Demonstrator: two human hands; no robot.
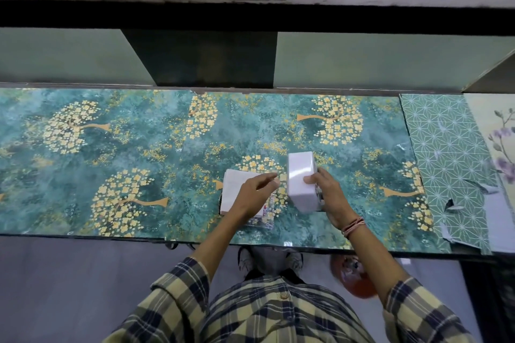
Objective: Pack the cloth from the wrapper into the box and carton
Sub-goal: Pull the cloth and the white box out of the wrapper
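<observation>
A white box stands on the green flowered table top, a little right of the middle. My right hand grips its right side, thumb on the near white face. To its left lies a folded white cloth on a clear printed wrapper. My left hand hovers over the cloth with fingers stretched toward the box and holds nothing. I see no carton apart from this box.
A green star-patterned sheet and a pale flowered sheet cover the table's right end, with torn scraps on them. Grey-green panels rise behind the table. An orange round object sits on the floor below the front edge.
</observation>
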